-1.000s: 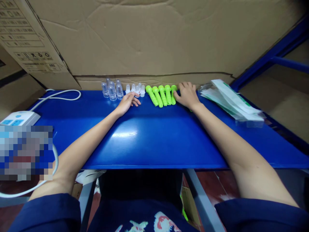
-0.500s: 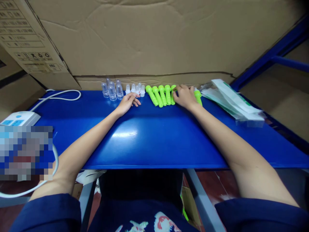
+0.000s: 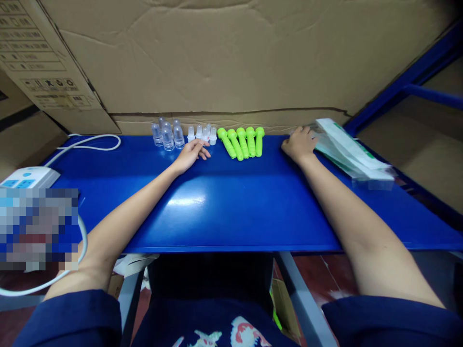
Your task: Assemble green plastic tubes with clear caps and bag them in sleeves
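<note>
A cardboard wall [image 3: 231, 58] rose behind both hands, and a blue table [image 3: 224, 207] lay beneath them, its bare front part stretching toward the person. A blue frame [image 3: 434, 94] slanted up well to the right of the right hand. Nearer that hand, just to its right, the plastic bags [image 3: 356, 149] lay in an overlapping, slanted heap. A white socket block [image 3: 32, 177] sat far to the left of the left hand, with a white cord [image 3: 85, 236] looping down by the left forearm. The right hand [image 3: 302, 143] was bent downward at the near end of the bags; whether it gripped anything could not be told, since its back hid the palm. The left hand [image 3: 192, 153] had slack, partly curled fingers and a loose grip with nothing seen in it. Between the hands, five green tubes [image 3: 243, 144] lay side by side. Five clear bottles [image 3: 168, 139] stood upright beyond the left hand and to its left, and the small caps [image 3: 191, 133] clustered just behind its fingers, partly hidden by them.
</note>
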Tool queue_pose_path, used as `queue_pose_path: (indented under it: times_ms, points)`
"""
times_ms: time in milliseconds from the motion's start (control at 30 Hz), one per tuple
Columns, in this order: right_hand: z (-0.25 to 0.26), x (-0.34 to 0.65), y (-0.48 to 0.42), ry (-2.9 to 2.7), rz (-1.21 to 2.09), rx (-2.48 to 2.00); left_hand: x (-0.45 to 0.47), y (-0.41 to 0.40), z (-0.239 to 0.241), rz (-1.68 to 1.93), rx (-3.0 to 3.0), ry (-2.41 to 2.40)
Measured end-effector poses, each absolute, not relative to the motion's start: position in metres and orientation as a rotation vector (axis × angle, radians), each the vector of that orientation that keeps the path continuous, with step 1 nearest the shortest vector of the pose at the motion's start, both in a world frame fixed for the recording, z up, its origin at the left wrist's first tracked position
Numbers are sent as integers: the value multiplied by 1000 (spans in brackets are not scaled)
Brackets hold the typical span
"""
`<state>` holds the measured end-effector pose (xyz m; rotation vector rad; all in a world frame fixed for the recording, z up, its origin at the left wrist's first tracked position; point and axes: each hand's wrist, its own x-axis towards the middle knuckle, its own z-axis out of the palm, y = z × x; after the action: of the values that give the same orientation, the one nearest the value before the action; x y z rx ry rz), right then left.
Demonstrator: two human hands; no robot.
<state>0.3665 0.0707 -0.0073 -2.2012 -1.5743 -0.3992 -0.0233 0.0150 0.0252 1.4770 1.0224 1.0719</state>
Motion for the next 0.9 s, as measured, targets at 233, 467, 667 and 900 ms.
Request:
queue_pose_path:
  times_ms: [233, 467, 667, 900]
  points:
    - [-5, 369, 71, -1708, -266, -2130, -23, 14, 26, 1061, 1476, 1031]
    - [6, 342, 60, -1803, -395, -1992, -26, 20, 19, 1054, 1574, 1040]
    - [13, 318, 53, -2107, -276, -1717, -28, 24, 10, 1277, 2017, 1233]
    - [5, 319, 66, -2252, -89, -1550, -33, 17, 11, 1251, 2242, 1399]
